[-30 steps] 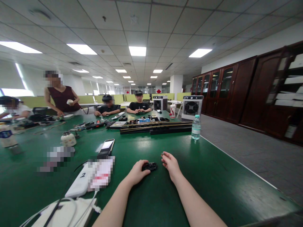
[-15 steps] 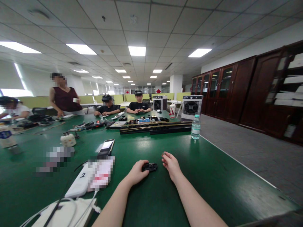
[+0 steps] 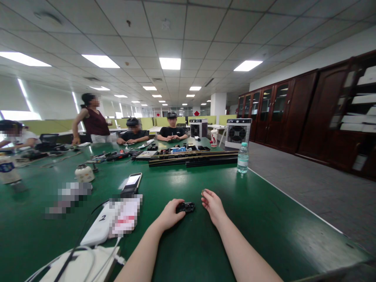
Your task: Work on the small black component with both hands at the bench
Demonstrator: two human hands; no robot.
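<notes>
My left hand (image 3: 172, 213) grips the left end of a small black plastic part (image 3: 188, 207) on the green tabletop (image 3: 188, 243). The part's upper side looks uneven and open, but its kind does not show. To the right, apart from it, my right hand (image 3: 214, 205) is raised a little with thumb and forefinger pinched together. A tiny greyish piece (image 3: 203, 191) shows at those fingertips, too small to name. The other fingers of that hand curl inward.
Left of my arms lie a white power bank (image 3: 98, 225), a phone (image 3: 132, 183) and cables. A water bottle (image 3: 243, 158) stands at the right edge. Long black rails (image 3: 194, 159) cross the table ahead. Several people sit or stand beyond; one in a dark red top (image 3: 95, 123) stands at left.
Both my hands and the black part stay almost where they were. The standing person at the left has shifted to the right and turned their head.
</notes>
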